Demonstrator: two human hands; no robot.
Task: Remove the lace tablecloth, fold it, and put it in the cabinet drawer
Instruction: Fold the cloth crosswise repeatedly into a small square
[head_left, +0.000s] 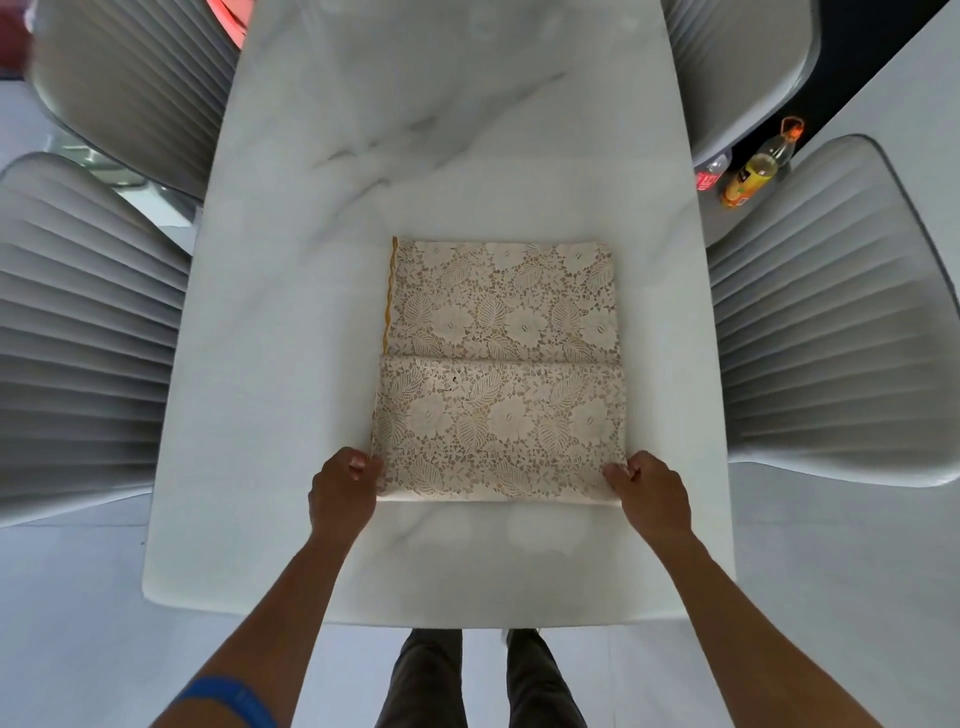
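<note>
My left hand (345, 488) and my right hand (649, 491) sit at the two near corners of the lace tablecloth (498, 374), one on each side, about equally close to it, so neither has the advantage. On both, the fingers are curled in and pinched closed on the near edge of the cloth; I hold lace at each corner and nothing else. The cloth lies straight ahead of my fingers, already folded into a thick rectangle resting flat on the white marble table (291, 322), its near edge running left to right between my hands and its long axis running away from me. A crease crosses it about halfway up, and the near half looks a layer thicker than the far half. I judge that the coming move is another fold, carrying this near edge up and over toward the far edge, so what matters is that both corners travel together and stay square. Along the far left side a thin yellow trim (390, 291) shows where the layers do not quite line up. Nothing lies on the table beyond the cloth to block the fold. Ribbed grey chairs (88, 332) flank the table on both sides, and farther off to the right stands a bottle (756, 169) of yellow drink. No cabinet drawer is in view.
</note>
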